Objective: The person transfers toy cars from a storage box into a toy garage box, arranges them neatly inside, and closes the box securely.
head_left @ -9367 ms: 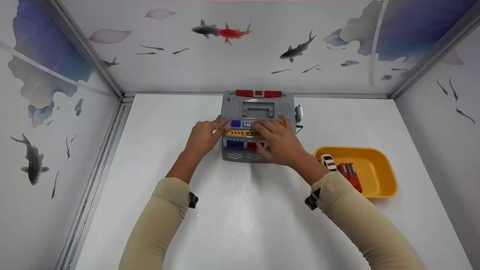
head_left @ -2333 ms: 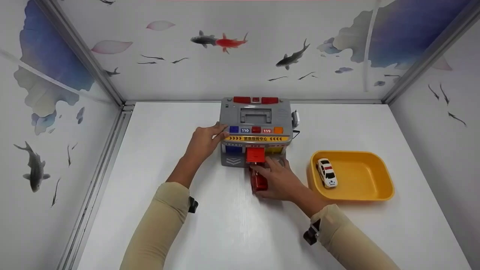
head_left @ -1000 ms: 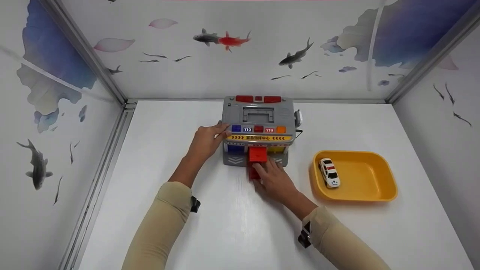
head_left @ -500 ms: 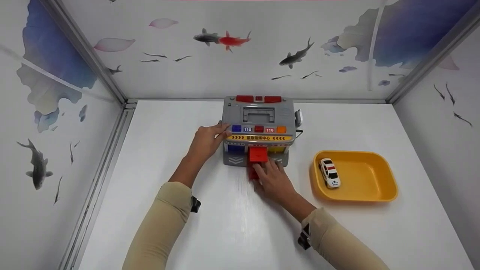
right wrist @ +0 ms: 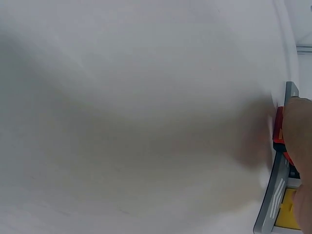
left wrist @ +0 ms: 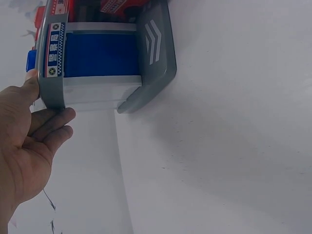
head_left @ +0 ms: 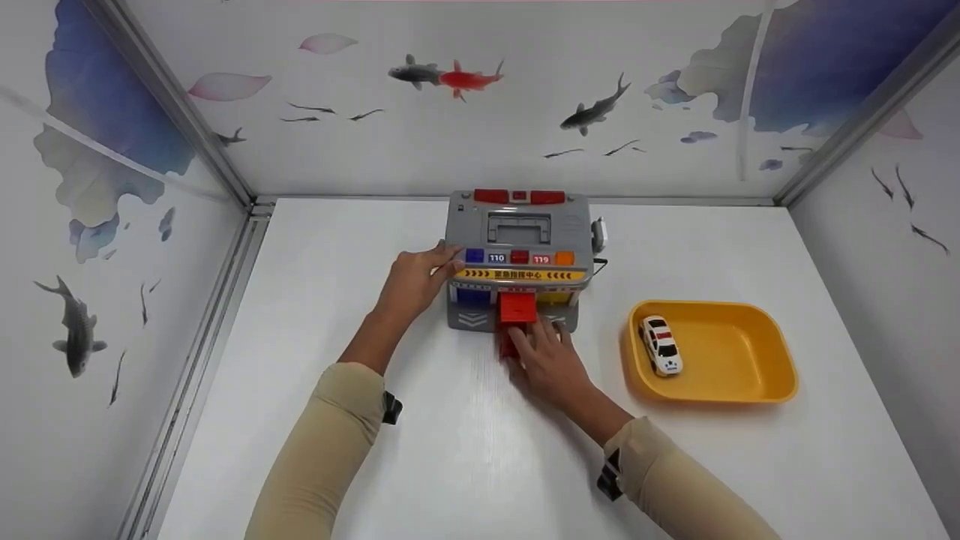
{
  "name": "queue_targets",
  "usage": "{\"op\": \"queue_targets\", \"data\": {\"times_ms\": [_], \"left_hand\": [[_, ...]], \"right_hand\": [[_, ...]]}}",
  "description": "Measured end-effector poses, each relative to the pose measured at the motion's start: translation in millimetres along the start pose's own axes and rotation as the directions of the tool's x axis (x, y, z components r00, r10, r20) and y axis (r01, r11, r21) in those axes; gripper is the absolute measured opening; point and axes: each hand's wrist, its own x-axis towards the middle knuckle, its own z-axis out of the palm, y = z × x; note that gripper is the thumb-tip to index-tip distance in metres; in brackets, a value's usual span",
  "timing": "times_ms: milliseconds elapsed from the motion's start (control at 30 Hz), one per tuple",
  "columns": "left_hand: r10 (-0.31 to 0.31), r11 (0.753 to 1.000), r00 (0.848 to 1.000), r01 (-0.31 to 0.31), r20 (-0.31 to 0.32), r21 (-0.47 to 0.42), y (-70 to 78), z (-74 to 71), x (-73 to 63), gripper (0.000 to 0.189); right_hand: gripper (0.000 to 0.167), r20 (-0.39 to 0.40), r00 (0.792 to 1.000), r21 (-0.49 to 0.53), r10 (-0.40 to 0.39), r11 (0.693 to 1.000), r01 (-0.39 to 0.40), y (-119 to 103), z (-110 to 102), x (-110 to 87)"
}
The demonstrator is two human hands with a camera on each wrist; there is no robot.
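Note:
Against the back wall stands a grey toy garage [head_left: 517, 275], with a blue door [left wrist: 102, 54], a yellow door [head_left: 554, 298] and a red door flap [head_left: 517, 307] that is swung up and out. My left hand [head_left: 409, 283] grips the garage's left front corner, thumb on top and fingers against the side. Under the flap, my right hand [head_left: 551, 364] holds a red toy truck [head_left: 508, 345] at the middle bay; its front part is hidden by the flap and the hand. In the right wrist view only a sliver of the truck [right wrist: 279, 126] shows beside the hand.
To the right, a yellow tray [head_left: 750, 390] holds a white toy police car [head_left: 661, 346] along its left side. A white handset-like part [head_left: 599, 234] juts from the garage's right side. Printed walls [head_left: 510, 150] enclose the white table [head_left: 465, 450].
Earlier both hands lay on the garage and the truck was in the tray. The red flap has since swung out, and my right hand has brought the truck under it. The last half second shows almost no movement.

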Motion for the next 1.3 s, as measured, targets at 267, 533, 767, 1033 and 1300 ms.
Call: {"op": "queue_targets", "data": {"times_ms": [267, 533, 767, 1033, 1300], "left_hand": [[-0.018, 1.000, 1.000, 0.018, 0.009, -0.011, 0.5, 0.2, -0.8, 0.049], [0.001, 1.000, 1.000, -0.001, -0.006, -0.028, -0.9, 0.1, -0.6, 0.048], [0.007, 0.999, 1.000, -0.007, -0.007, -0.040, -2.7, 2.6, -1.0, 0.050], [0.001, 0.999, 1.000, -0.001, -0.002, -0.036, -0.4, 1.4, 0.0, 0.049], [0.001, 1.000, 1.000, -0.001, -0.001, -0.026, -0.8, 0.1, 0.1, 0.049]], "right_hand": [[0.051, 0.056, 0.997, 0.002, 0.048, 0.999, -0.049, 4, 0, 8.0], [0.037, 0.059, 0.997, 0.011, 0.052, 0.999, -0.052, 4, 1, 12.5], [0.038, -0.011, 0.999, -0.074, 0.035, 0.997, -0.036, 6, 4, 13.4], [0.049, -0.007, 1.000, -0.033, 0.020, 0.999, -0.020, 15, 4, 11.9], [0.056, 0.087, 0.996, 0.125, -0.012, 0.992, 0.001, 24, -1, 11.3]]}}
